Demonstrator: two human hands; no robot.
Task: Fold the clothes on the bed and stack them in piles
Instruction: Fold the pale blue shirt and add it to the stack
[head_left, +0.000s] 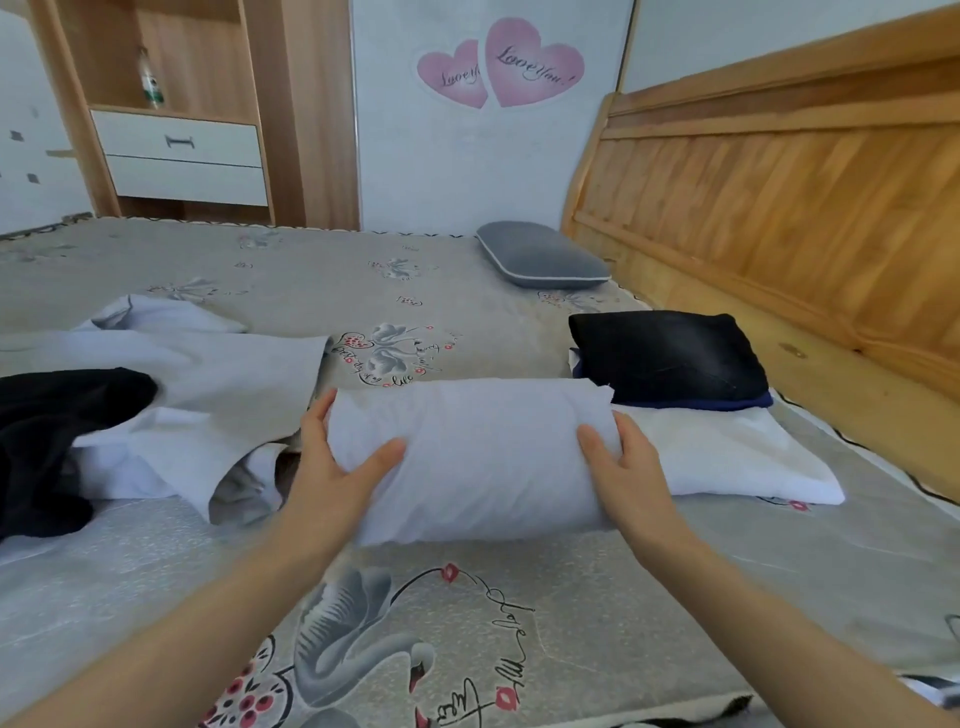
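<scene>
Folded white garment (478, 457) held just above bed (322, 280), centre foreground. Left hand (332, 467) grips its left end, thumb on top, fingers curled behind. Right hand (628, 467) grips right end likewise. Just right: folded pile (675, 395), black on blue on white. Left: unfolded white clothes (208, 395), black garment (57, 441). Grey pillow (543, 254) by headboard (779, 208).

We see only our two forearms and hands, the left hand (332, 467) and the right hand (631, 475). Both arms are bare up to the frame's lower edge, with no sleeve showing. The fingers (387, 452) show short, plain nails, and our wrists are slender.
</scene>
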